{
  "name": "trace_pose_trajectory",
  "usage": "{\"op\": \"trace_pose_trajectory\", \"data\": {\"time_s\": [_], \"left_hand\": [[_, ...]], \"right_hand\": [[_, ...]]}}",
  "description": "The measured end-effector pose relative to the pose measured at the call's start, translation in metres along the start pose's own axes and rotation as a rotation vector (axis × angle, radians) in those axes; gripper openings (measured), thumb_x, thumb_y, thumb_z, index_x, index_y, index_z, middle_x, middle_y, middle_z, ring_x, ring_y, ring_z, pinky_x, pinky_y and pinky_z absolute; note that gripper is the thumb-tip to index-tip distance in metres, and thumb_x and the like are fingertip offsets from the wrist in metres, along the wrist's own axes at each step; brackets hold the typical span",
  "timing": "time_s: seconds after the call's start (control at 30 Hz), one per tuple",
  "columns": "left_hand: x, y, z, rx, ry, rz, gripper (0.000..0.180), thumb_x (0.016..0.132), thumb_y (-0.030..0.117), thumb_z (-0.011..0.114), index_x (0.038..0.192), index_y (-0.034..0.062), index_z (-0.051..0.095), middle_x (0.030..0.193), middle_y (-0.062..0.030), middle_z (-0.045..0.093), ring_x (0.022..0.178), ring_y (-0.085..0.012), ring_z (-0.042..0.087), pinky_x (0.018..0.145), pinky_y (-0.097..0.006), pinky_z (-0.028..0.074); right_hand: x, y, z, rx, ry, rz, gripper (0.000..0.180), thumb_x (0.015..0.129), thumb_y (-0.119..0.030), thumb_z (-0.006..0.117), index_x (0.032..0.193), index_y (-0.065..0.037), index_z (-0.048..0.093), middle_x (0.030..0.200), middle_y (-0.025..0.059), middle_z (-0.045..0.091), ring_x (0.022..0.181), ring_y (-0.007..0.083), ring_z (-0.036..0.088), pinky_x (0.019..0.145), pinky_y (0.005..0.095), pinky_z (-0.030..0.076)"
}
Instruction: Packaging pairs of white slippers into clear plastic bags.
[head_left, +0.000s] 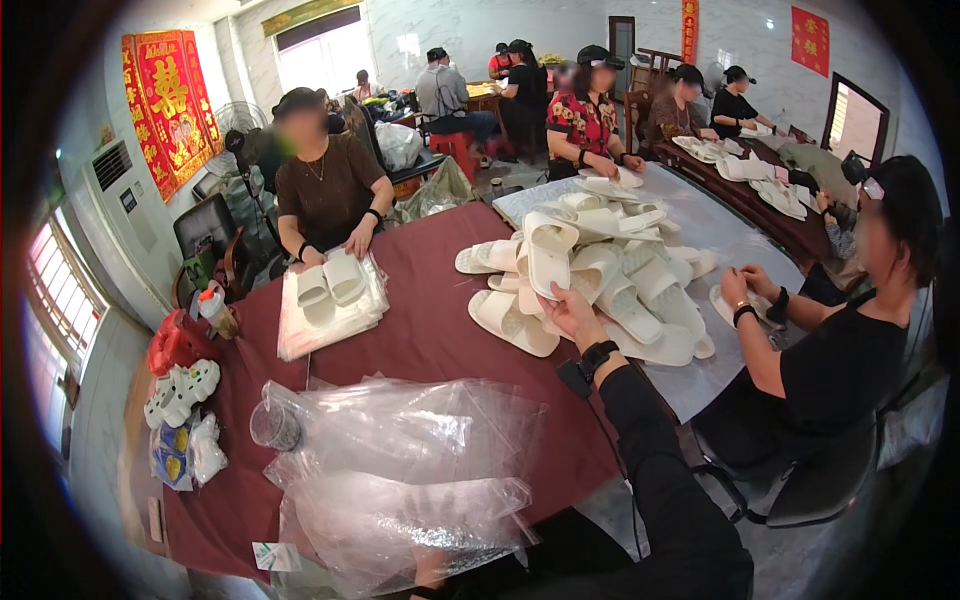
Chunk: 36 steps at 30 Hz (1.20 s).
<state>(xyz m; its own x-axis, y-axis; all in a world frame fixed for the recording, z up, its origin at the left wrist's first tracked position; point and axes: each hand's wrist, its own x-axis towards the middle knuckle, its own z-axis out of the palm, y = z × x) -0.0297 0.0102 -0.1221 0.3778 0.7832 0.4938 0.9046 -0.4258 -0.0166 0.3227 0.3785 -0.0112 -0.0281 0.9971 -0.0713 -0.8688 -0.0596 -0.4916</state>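
My right hand (574, 316) is closed on the near end of a white slide slipper (548, 262), which stands tilted up against a heap of similar slippers (622, 270). Its wrist wears a black band with a small dark box on a cable. At the front of the table, clear plastic bags (400, 430) lie in a loose, overlapping pile. My left hand (430, 515) is under or inside the nearest clear film, which blurs its fingers; I cannot tell how they are bent. The forearm comes up from the lower edge.
Across the dark red tablecloth (430, 290), a person rests both hands by a pair of slippers on stacked plastic bags (335, 325). At the right, another person handles a slipper. A clear cup (275, 427), a bottle (216, 312) and a red bag (178, 342) stand at the left.
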Motion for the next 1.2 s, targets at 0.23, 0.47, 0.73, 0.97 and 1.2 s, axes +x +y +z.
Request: {"op": "trace_pose_trajectory", "data": {"time_s": [0.23,0.47,0.73,0.97,1.2], "left_hand": [[0.003,-0.003,0.000,-0.290,-0.002,-0.347,0.048,0.078,0.031,0.061,0.123,0.0131,0.056,0.123,-0.0206,0.052,0.119,-0.0391,0.045,0.103,-0.065,0.022],[0.006,-0.001,-0.016,-0.490,0.053,-0.734,0.044,0.079,0.026,0.060,0.122,0.0128,0.058,0.118,-0.0209,0.055,0.115,-0.0391,0.047,0.103,-0.065,0.023],[0.033,-0.040,-0.018,-0.013,-0.098,-0.379,0.040,0.077,0.032,0.062,0.109,0.0088,0.060,0.108,-0.0154,0.061,0.111,-0.0368,0.051,0.104,-0.065,0.022],[0.090,-0.057,-0.010,-0.046,-0.237,-0.317,0.043,0.074,0.043,0.068,0.094,0.0049,0.066,0.094,-0.0143,0.065,0.101,-0.0357,0.056,0.102,-0.065,0.022],[0.102,-0.063,-0.021,-0.183,-0.464,-0.168,0.046,0.075,0.039,0.068,0.099,0.0001,0.062,0.099,-0.0199,0.063,0.094,-0.0347,0.058,0.083,-0.041,0.047]], "right_hand": [[-0.014,-0.023,0.018,0.039,-0.027,0.057,0.032,0.088,-0.002,0.059,0.118,0.004,0.049,0.118,0.0146,0.057,0.105,0.0267,0.059,0.090,0.0369,0.053],[-0.031,-0.059,0.031,0.150,-0.135,0.051,0.032,0.092,-0.005,0.054,0.122,0.003,0.046,0.118,0.0171,0.057,0.110,0.0296,0.057,0.089,0.0369,0.053],[-0.071,-0.089,0.018,-0.575,-0.082,0.176,0.033,0.089,-0.005,0.057,0.121,-0.003,0.048,0.115,0.0099,0.060,0.103,0.0241,0.061,0.087,0.0377,0.053],[-0.096,-0.097,0.008,-0.590,-0.187,0.208,0.048,0.087,-0.007,0.060,0.132,-0.005,0.042,0.117,0.0079,0.060,0.101,0.0214,0.063,0.083,0.0356,0.054],[-0.125,-0.087,-0.004,-0.667,-0.193,0.388,0.052,0.088,-0.006,0.058,0.136,-0.006,0.040,0.124,0.0091,0.057,0.108,0.0223,0.060,0.089,0.0376,0.053]]}}
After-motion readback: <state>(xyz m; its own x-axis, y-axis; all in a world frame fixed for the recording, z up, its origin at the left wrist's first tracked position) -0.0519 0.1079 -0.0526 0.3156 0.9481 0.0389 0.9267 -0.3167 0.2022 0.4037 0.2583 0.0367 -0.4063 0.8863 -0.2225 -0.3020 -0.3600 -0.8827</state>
